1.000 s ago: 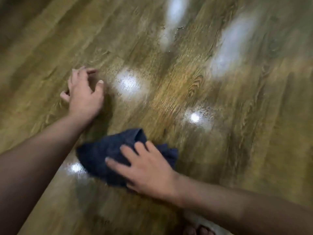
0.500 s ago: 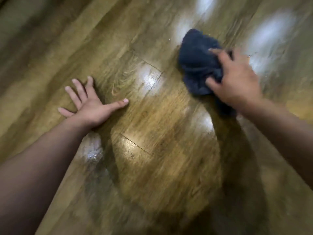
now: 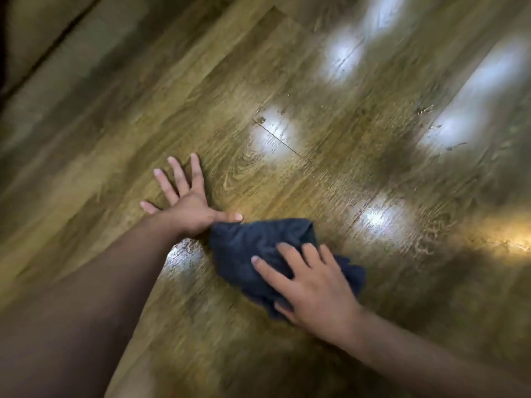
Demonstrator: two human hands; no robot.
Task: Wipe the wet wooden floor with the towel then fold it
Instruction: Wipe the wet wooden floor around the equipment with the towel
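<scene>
A bunched dark blue towel lies on the wet wooden floor near the middle of the view. My right hand presses down on its near right part, fingers spread over the cloth and curled at its edge. My left hand lies flat on the boards just left of the towel, fingers spread, thumb touching the towel's left corner. Water droplets and shiny patches show on the planks beyond the towel.
Bright light reflections dot the glossy planks ahead and to the right. A dark seam or edge runs along the upper left. My two forearms fill the lower part of the view.
My right hand has pulled the towel back from the far right toward me, next to my left hand. The left hand stays flat on the floor.
</scene>
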